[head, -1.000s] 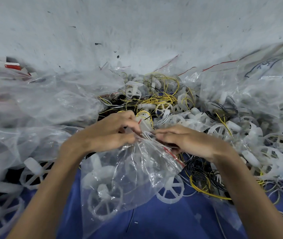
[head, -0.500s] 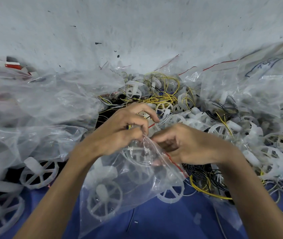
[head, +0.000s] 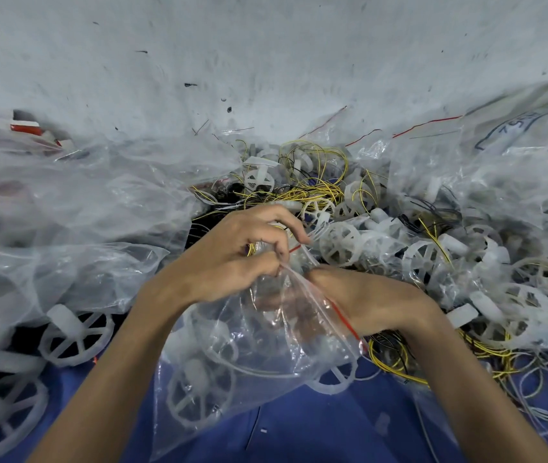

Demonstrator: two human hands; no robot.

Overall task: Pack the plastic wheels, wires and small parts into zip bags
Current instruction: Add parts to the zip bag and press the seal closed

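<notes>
A clear zip bag (head: 249,355) with a red zip strip hangs in front of me, with white plastic wheels inside it. My left hand (head: 232,259) pinches the bag's upper mouth edge. The fingers of my right hand (head: 366,302) reach inside the bag's mouth, seen blurred through the plastic, so what they hold is hidden. A heap of white plastic wheels (head: 433,259) lies to the right, tangled with yellow and black wires (head: 312,192).
Piles of clear plastic bags (head: 65,212) fill the left side, more bags (head: 500,168) the right. Loose wheels (head: 75,339) lie at lower left. A grey wall (head: 265,61) stands behind. Blue cloth (head: 299,429) is below.
My right hand has slid down from the bag's zip edge into its mouth. My left hand has lifted the mouth edge a little higher.
</notes>
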